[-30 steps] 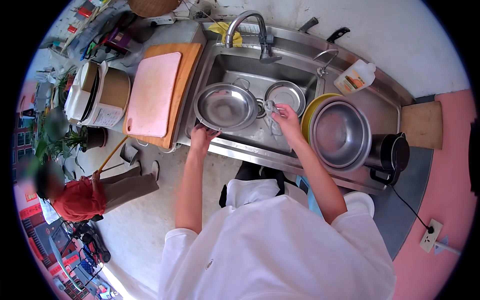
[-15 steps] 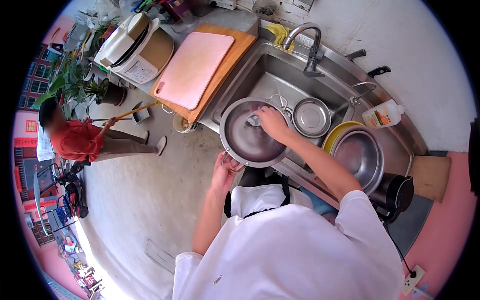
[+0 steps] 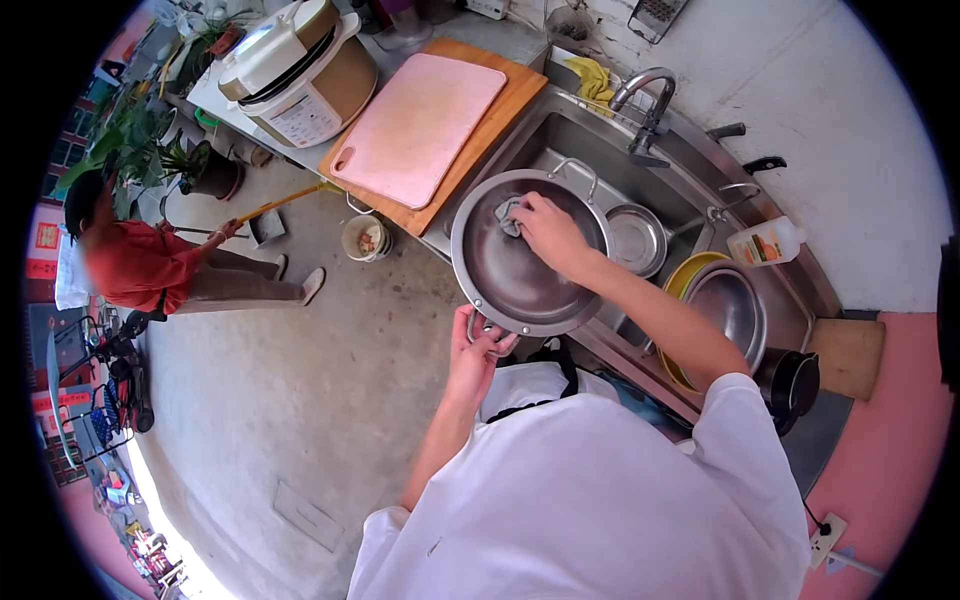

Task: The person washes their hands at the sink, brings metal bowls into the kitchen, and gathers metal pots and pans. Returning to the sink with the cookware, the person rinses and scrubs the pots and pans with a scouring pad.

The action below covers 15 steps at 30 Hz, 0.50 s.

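A wide stainless steel pan [image 3: 530,285] with two loop handles is held over the near left part of the sink. My left hand [image 3: 474,352] is closed around its near handle, below the rim. Inside the pan, my right hand [image 3: 548,235] presses a crumpled grey scrubber [image 3: 508,215] against the inner wall at the upper left. Partly hidden behind the pan, a round metal dish or lid [image 3: 640,242] lies in the sink basin [image 3: 560,135].
A faucet [image 3: 655,110] stands behind the sink. On the right are a metal bowl [image 3: 728,310] in a yellow basin [image 3: 690,268] and a plastic bottle [image 3: 768,243]. A pink cutting board [image 3: 425,130] and a rice cooker [image 3: 310,85] sit left. Another person [image 3: 150,265] sweeps.
The scrubber under my right hand has moved up and left along the pan's inside. The pan has shifted slightly right and covers more of the round dish. The whole view has turned a little.
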Each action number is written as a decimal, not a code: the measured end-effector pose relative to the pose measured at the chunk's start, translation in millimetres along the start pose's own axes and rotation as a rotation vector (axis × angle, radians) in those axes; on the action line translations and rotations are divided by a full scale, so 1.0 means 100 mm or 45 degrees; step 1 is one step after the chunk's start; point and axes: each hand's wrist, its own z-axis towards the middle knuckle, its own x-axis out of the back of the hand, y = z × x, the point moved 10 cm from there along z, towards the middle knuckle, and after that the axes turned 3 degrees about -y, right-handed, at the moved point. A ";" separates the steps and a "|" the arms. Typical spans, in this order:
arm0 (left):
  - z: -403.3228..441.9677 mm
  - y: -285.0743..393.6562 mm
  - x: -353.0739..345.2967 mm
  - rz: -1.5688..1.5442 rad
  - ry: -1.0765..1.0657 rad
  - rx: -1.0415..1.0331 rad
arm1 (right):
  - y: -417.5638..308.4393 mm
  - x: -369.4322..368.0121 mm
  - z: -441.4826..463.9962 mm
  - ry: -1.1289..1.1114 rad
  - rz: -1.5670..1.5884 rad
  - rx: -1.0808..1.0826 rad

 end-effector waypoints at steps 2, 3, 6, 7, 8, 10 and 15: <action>-0.02 0.12 -0.03 0.005 -0.024 0.009 | -0.32 -0.02 0.01 -0.064 0.268 0.012; -0.02 0.20 0.00 0.006 -0.035 0.006 | -0.56 -0.02 -0.06 -0.100 0.299 0.118; -0.01 0.39 0.09 -0.053 -0.054 -0.001 | -0.84 -0.04 -0.29 -0.302 0.376 0.365; 0.00 0.42 0.10 -0.043 -0.078 -0.007 | -0.69 -0.07 -0.30 -0.364 0.313 0.311; -0.01 0.44 0.11 -0.032 -0.097 -0.011 | -0.57 -0.02 -0.25 -0.359 0.309 0.284; -0.01 0.45 0.11 0.020 -0.134 -0.018 | -0.18 0.11 -0.03 -0.193 0.060 -0.063; 0.09 0.64 0.01 0.090 -0.208 -0.014 | -0.85 0.05 0.15 0.036 0.364 0.034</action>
